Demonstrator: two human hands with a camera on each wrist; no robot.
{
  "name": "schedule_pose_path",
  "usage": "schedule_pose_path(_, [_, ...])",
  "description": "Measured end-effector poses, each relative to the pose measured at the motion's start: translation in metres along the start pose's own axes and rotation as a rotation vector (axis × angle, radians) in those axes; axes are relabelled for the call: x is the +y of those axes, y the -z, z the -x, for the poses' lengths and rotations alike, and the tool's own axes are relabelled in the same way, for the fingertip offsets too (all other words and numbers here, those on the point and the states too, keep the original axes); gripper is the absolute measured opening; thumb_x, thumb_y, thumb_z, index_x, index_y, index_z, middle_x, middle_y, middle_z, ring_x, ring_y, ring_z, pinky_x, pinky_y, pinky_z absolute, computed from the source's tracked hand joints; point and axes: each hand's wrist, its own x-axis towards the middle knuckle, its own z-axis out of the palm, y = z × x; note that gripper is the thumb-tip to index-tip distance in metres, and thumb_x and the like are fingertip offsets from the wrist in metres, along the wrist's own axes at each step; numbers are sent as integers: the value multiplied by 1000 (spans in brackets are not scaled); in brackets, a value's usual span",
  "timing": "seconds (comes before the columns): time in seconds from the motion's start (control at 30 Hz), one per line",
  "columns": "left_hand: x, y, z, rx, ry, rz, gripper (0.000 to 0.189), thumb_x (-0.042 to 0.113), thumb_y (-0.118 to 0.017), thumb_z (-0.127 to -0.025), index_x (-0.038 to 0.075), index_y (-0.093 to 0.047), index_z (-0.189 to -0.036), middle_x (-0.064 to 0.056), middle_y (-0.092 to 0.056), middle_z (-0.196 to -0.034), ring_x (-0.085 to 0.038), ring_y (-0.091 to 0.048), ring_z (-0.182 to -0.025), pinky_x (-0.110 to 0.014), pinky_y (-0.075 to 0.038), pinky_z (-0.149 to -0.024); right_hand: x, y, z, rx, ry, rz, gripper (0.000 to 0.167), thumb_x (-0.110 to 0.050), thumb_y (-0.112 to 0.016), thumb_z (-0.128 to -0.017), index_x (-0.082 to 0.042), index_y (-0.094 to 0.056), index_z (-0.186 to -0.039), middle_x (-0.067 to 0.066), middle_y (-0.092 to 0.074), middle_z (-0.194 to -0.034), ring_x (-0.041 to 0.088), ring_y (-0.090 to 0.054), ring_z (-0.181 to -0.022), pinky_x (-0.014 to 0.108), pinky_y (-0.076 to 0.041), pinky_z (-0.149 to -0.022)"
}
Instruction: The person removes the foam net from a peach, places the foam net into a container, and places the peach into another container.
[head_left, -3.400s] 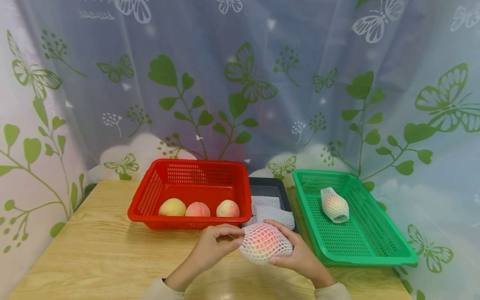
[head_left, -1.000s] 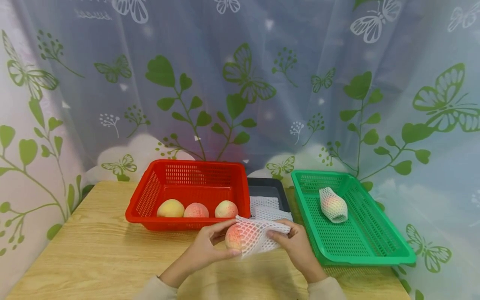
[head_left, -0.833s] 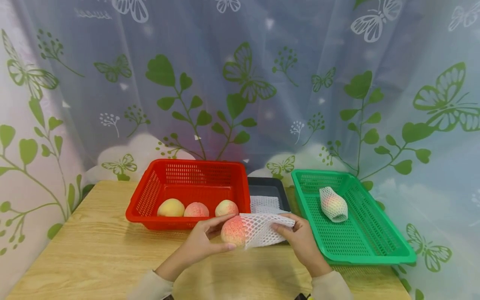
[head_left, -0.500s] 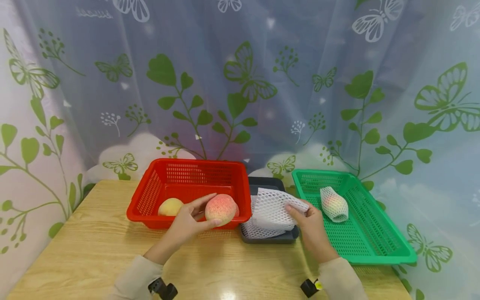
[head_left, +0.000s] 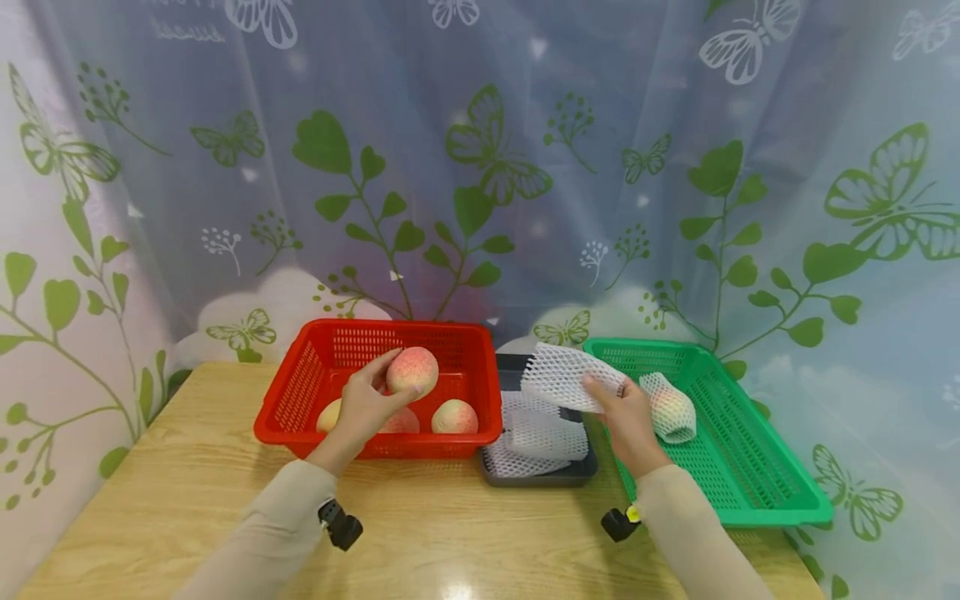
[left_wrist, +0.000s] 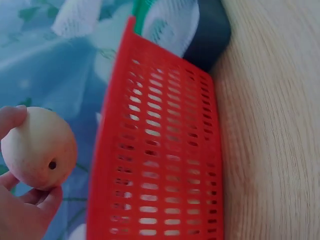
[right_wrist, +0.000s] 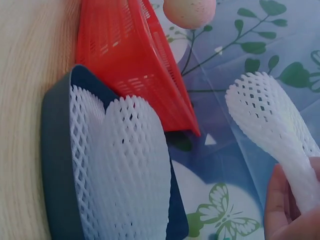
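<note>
My left hand (head_left: 365, 402) holds a bare pink-and-cream peach (head_left: 413, 372) above the red basket (head_left: 491, 437), fingers behind it and thumb in front. A small dark hole shows in the peach (left_wrist: 52, 165) in the left wrist view. Pinched at one end by my right hand (head_left: 628, 419), an empty white foam fruit net (head_left: 566, 377) hangs over the dark tray (head_left: 540, 480); its mouth gapes in the right wrist view. Inside the red basket lie a yellow peach (head_left: 327, 416), a pink peach (head_left: 401, 421) partly behind my left wrist, and a cream-pink peach (head_left: 454, 417).
More white foam nets (head_left: 546, 437) lie in the dark tray between the two baskets. At the right, a green basket (head_left: 772, 517) holds one peach in a foam net (head_left: 670, 410). A patterned curtain (head_left: 570, 208) hangs behind the wooden table (head_left: 450, 533).
The peach came out of its foam net. My left hand carried it up and left over the red basket, while my right hand drew the net up and right, over the tray.
</note>
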Motion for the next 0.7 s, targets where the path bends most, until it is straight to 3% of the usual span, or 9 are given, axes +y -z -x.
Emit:
schedule_pose_path(0.17, [-14,-10,-16,80,5,-106,68,17,-79,-77,9,-50,-138,-14,-58,-131,-29,-59,-111,-43,-51,-92,3,-4,-16,40,-5,34,56,-30,-66,-91,-3,-46,-136,-1,-57,-110,1,-60,-86,20,-51,-78])
schedule_pose_path(0.43, [-32,-23,-31,96,46,-207,71,22,-79,-77,7,-48,-140,-16,-56,-133,-35,-58,-113,-47,-49,-95,15,-19,-37,141,-9,-10,40,-17,-65,-92,4,-53,-124,-8,-59,-83,1,-56,-67,19,-50,-65])
schedule_pose_path(0.57, [-36,-27,-35,93,47,-287,71,22,-79,-77,6,-49,-139,-17,-56,-133,-37,-57,-114,-48,-49,-94,21,-27,-43,166,-26,39,40,-14,-59,-95,6,-50,-127,5,-57,-101,7,-55,-76,21,-49,-68])
schedule_pose_path(0.7, [-36,-31,-40,54,39,-382,70,24,-78,-76,4,-50,-137,-19,-58,-129,-39,-57,-113,-51,-49,-93,26,-31,-47,147,-71,64,48,-13,-54,-97,7,-40,-138,23,-44,-134,28,-54,-110,38,-49,-93])
